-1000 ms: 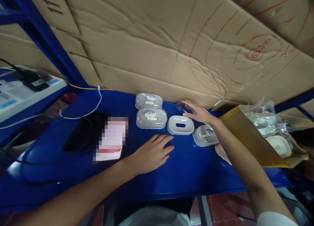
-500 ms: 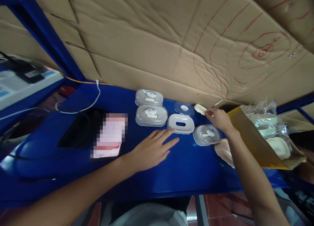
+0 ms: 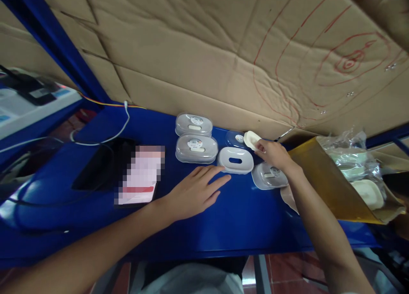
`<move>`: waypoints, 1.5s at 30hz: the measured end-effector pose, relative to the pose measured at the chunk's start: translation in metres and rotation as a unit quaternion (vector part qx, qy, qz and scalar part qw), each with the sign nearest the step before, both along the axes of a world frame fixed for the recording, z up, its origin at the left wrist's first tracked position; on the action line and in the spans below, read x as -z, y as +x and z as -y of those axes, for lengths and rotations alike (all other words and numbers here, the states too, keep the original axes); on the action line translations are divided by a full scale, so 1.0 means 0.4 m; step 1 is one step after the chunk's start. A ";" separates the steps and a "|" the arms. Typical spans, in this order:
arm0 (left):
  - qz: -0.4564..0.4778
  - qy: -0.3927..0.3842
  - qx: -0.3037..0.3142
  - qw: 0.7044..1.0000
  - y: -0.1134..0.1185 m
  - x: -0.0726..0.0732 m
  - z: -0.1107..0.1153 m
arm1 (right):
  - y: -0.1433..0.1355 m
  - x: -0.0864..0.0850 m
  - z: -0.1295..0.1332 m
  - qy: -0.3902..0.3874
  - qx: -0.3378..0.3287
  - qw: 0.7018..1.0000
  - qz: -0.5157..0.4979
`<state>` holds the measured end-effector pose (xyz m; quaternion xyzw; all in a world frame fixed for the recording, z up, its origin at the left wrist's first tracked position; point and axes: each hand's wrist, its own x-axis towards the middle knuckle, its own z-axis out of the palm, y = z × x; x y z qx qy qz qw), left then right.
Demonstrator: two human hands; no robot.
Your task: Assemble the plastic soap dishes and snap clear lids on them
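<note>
We note a phone (image 3: 140,174) with a pixelated screen beside a dark flat object (image 3: 92,174), a white cable (image 3: 111,140) curling beyond them, a black adapter (image 3: 40,91) far left, and creased cardboard (image 3: 191,59) behind, bearing red curved lines (image 3: 349,64).

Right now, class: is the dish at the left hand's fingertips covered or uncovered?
Uncovered: the dish shows bare, its slot open, while a clear lid lies behind it.

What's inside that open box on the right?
In the open box I can see crumpled clear plastic, pale green pieces and a cream-coloured piece. Whatever lies beneath them is covered, so I cannot tell how much more there is.
</note>
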<state>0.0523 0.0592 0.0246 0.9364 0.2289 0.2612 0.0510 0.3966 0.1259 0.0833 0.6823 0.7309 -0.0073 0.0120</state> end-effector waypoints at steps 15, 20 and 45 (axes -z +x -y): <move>-0.054 -0.147 0.007 0.988 -0.040 -0.016 -0.011 | -0.227 0.029 0.279 0.078 -0.334 0.922 -0.179; -0.099 -0.145 -0.017 0.984 -0.061 -0.041 -0.012 | -0.170 0.088 0.240 0.151 -0.209 0.962 -0.084; 0.038 -0.273 -0.120 0.954 -0.020 0.009 0.016 | -0.235 0.066 0.307 0.106 -0.280 0.946 -0.126</move>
